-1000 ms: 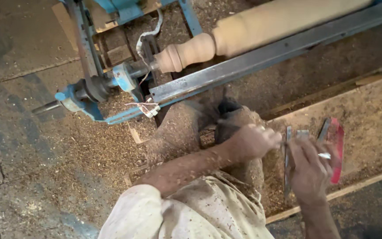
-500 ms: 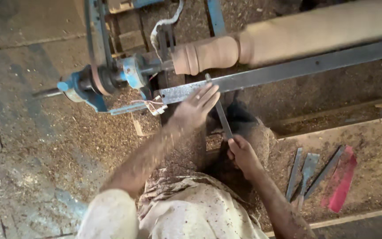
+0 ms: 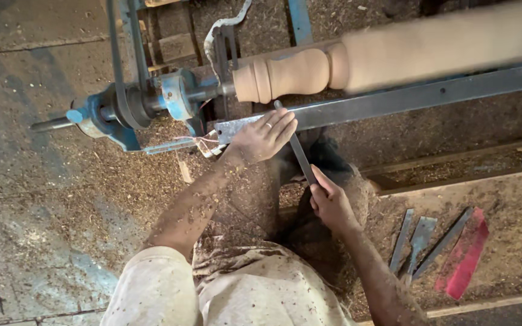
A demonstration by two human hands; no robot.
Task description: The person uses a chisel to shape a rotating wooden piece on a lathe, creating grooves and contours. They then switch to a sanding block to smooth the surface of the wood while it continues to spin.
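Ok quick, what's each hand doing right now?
Left hand: open, fingers resting on the long dark metal chisel at the grey steel rail.
Right hand: closed around that chisel's lower end.

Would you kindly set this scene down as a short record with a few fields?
setting: wood lathe over a floor strewn with sawdust
workpiece: pale turned wooden spindle mounted on the lathe, blurred along its right part
left hand: lies on the metal tool rest, steadying the chisel blade
right hand: grips the lower end of the long chisel
chisel tip: at the spindle's rounded end
spare tools: three flat chisels and a red piece on the board at right
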